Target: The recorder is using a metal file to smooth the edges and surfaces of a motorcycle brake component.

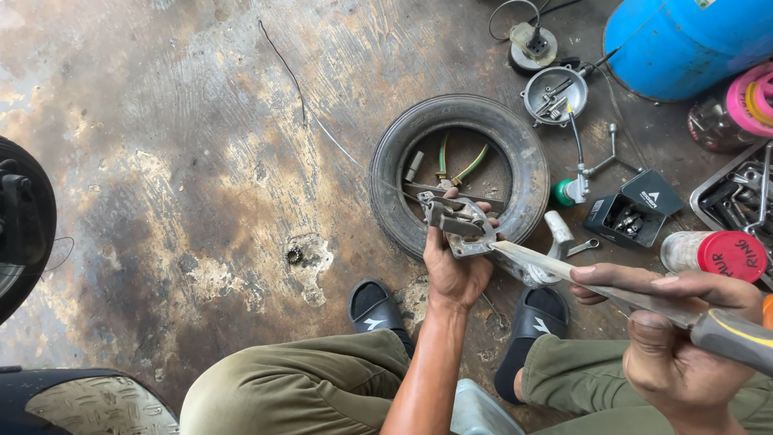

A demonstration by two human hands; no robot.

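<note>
Seen from above, over the knees of a squatting person in olive trousers and black slippers (372, 308). Left hand (456, 262) raised in the middle of the view, fingers clenched around a small grey metal part (456, 224), probably some bracket or caliper piece, held just above the near edge of a small black tyre (515, 153). Right hand (676, 338) low at the right, fingers closed on the grey and yellow handle of a long flat file (580, 280), index finger stretched along the blade. Tip of the file touching the metal part at its lower right side. Inside the tyre, lying flat on the stained concrete floor (185, 161), pliers with green handles (455, 165) and a few small rods. To the right of the tyre, near but apart: a round metal bowl with small parts (554, 93), an open black box with bits (636, 211), a jar with red lid (715, 254), a blue drum (692, 40) at the top corner, a metal tray with tools (737, 197). At the far left edge, part of a dark wheel (22, 225).
</note>
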